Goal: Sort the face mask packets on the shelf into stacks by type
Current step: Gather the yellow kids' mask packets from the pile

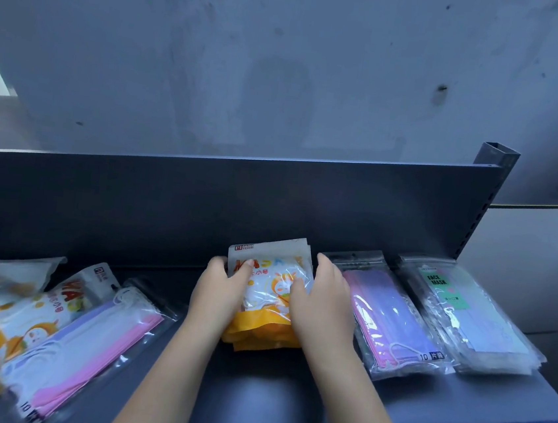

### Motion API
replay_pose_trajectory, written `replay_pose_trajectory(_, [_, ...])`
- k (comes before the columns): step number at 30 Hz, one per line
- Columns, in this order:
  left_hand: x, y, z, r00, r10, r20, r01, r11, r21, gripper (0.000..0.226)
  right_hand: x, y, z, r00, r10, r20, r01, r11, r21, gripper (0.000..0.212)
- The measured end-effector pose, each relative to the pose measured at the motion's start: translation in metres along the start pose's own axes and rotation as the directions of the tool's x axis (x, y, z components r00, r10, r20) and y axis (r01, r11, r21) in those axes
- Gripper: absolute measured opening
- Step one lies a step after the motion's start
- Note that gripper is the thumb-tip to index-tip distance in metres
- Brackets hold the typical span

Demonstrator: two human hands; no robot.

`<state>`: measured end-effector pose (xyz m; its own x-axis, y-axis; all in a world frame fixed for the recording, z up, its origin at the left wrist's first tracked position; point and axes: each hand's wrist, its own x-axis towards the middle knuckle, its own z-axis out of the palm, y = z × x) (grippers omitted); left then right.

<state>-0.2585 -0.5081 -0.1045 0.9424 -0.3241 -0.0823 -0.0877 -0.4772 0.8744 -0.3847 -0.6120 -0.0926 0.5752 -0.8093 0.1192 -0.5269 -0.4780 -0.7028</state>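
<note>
The orange stack (266, 299) of cartoon-printed mask packets sits mid-shelf (269, 389), its top edge against the back panel (202, 210). The left hand (219, 289) grips its left side, fingers curled behind the edge and thumb laid on the face. The right hand (321, 302) holds the opposite side, fingers pressed together along the edge and thumb across the front. This looks like squaring the stack up.

The packets are probably light and soft, and their glossy film is likely slippery, so they may slide over one another. Holding both long edges at once seems the safest way to handle them.

Just right of the orange stack lie the purple packets (393, 323), and beyond those the clear packets (466, 313) marked "FACE MASK". Well to its left is a loose pile (36, 316) mixing orange and pink-and-white packets, not yet sorted.
</note>
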Motion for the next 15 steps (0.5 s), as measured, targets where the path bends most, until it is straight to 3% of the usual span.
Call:
replay_pose_trajectory(3, [-0.003, -0.005, -0.006, 0.995, 0.093, -0.033, -0.089, 0.991, 0.099, 0.063, -0.009, -0.006, 0.004, 0.993, -0.092, -0.069, 0.083, 0.989, -0.124, 0.061])
replay_pose_trajectory(8, [-0.013, -0.015, -0.030, 0.958, 0.284, -0.044, -0.261, 0.925, 0.277, 0.068, -0.025, -0.022, 0.017, 0.948, -0.241, -0.209, 0.205, 0.962, -0.178, 0.059])
replay_pose_trajectory(15, [-0.025, -0.037, -0.079, 0.878, 0.478, -0.020, -0.388, 0.736, 0.555, 0.070, -0.052, -0.059, 0.038, 0.946, -0.322, -0.031, 0.321, 0.946, -0.047, 0.068])
